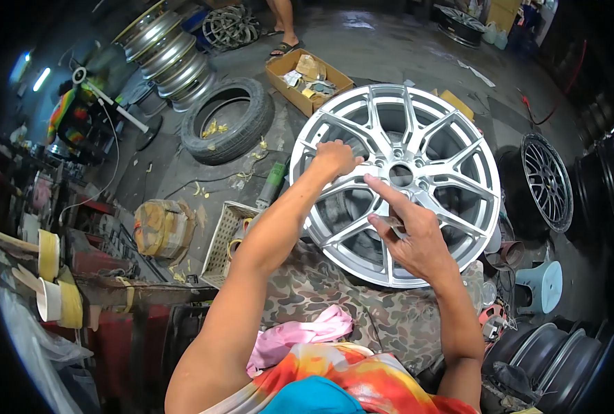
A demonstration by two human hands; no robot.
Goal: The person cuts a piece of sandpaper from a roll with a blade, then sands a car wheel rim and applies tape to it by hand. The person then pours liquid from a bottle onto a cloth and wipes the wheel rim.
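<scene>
A silver multi-spoke car wheel point(398, 176) lies face up in front of me, tilted towards me. My left hand point(336, 159) rests on the left spokes near the hub, its fingers curled in. Whether something sits under those fingers is hidden. Over the lower spokes is my right hand point(417, 234), index finger stretched towards the hub and thumb held apart from it. I see nothing gripped in it. Camouflage cloth point(327, 283) spreads below the wheel, and a pink cloth point(303, 338) lies close to my body.
A tyre point(195, 145), a cardboard box point(331, 87) and a green power tool point(274, 181) are beyond the wheel to the left. A plastic basket point(218, 248) stands by my left arm. At right are a blue stool point(548, 286) and a black wheel point(547, 183). Another person's feet point(287, 43) show behind.
</scene>
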